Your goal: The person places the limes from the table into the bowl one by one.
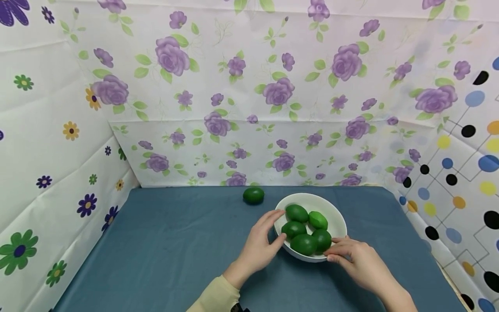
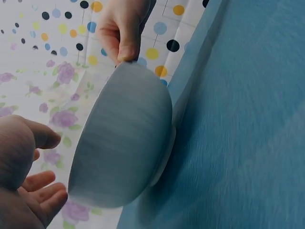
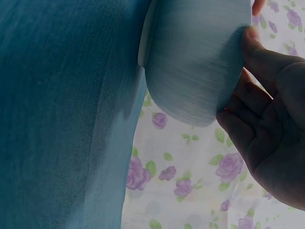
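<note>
A white bowl (image 1: 338,212) holds several dark green avocados (image 1: 303,245) and one brighter green lime (image 1: 317,220). At the bowl's right side, my right hand (image 1: 356,260) pinches the rim, its thumb on the outer wall and fingers over the edge. My left hand (image 1: 259,242) is at the left side, fingers loosely spread, fingertips right at the rim, thumb held apart from them. In the left wrist view the bowl's smooth outer wall (image 2: 124,138) stands between both hands, its foot close to the cloth. The bowl's contents are hidden in both wrist views.
A single dark green avocado (image 1: 254,196) lies on the blue tablecloth (image 1: 175,247) behind and left of the bowl. A flowered curtain (image 1: 241,112) rises along the back edge, with patterned sheets at the left and right sides.
</note>
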### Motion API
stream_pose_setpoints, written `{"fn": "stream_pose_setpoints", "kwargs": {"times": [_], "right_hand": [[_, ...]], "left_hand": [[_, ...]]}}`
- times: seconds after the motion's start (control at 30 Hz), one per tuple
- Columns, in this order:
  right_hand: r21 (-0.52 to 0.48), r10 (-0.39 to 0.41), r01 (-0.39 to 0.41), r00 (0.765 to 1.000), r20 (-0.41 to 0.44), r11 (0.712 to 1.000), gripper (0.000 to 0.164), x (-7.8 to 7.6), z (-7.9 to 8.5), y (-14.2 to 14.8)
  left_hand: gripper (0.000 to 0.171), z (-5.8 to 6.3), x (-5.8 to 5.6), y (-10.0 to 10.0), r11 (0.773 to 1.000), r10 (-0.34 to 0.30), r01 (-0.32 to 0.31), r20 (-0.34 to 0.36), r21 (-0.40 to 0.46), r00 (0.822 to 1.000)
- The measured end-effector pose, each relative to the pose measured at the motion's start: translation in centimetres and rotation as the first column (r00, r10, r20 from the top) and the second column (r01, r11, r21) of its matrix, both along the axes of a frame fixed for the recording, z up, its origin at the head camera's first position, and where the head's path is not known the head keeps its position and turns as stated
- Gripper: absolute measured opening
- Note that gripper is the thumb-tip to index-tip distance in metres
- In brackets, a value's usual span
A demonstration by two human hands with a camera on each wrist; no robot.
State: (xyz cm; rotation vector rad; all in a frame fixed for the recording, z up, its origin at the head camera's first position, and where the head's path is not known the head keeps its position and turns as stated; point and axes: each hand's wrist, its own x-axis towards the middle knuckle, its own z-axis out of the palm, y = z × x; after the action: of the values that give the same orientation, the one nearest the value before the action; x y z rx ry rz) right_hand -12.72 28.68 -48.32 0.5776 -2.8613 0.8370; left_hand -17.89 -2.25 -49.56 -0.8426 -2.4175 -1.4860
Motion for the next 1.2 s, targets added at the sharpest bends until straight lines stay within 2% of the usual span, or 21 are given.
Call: {"fn": "stream_pose_setpoints", "kwargs": {"times": [0.17, 0.4, 0.57, 0.67, 0.8, 0.9, 1.07, 1.2], "right_hand": [[0.005, -0.005, 0.005, 1.000, 0.011, 1.000, 0.012, -0.1, 0.2, 0.0], [0.011, -0.019, 0.018, 0.999, 0.028, 1.000, 0.012, 0.2, 0.3, 0.4], [0.027, 0.001, -0.002, 0.999, 0.032, 1.000, 0.015, 0.1, 0.2, 0.4], [0.030, 0.008, -0.008, 1.000, 0.018, 1.000, 0.014, 0.0, 0.3, 0.3], [0.022, 0.005, -0.005, 1.000, 0.004, 1.000, 0.013, 0.0, 0.3, 0.1], [0.024, 0.002, -0.002, 1.000, 0.001, 1.000, 0.013, 0.1, 0.2, 0.0], [0.030, 0.004, -0.004, 1.000, -0.002, 1.000, 0.013, 0.1, 0.3, 0.1], [0.031, 0.007, -0.007, 1.000, -0.012, 1.000, 0.013, 0.0, 0.2, 0.2]], "left_hand": [[0.057, -0.7, -1.5, -1.4, 0.995, 0.101, -0.101, -0.011, 0.020, 0.995], [0.055, -2.5, -4.4, -3.1, 0.983, 0.182, -0.182, 0.062, -0.014, 0.981], [0.056, -3.3, -6.5, -4.2, 0.963, 0.259, -0.252, 0.063, -0.096, 0.964], [0.059, -3.3, -7.9, -4.6, 0.949, 0.289, -0.278, 0.058, -0.152, 0.955], [0.063, -3.1, -9.5, -5.1, 0.929, 0.307, -0.291, 0.034, -0.229, 0.951], [0.065, -3.0, -10.5, -5.3, 0.906, 0.306, -0.295, -0.010, -0.305, 0.952], [0.069, -2.4, -11.9, -5.0, 0.867, 0.269, -0.279, -0.084, -0.414, 0.960], [0.070, -2.1, -12.7, -4.5, 0.840, 0.238, -0.257, -0.102, -0.478, 0.966]]}}
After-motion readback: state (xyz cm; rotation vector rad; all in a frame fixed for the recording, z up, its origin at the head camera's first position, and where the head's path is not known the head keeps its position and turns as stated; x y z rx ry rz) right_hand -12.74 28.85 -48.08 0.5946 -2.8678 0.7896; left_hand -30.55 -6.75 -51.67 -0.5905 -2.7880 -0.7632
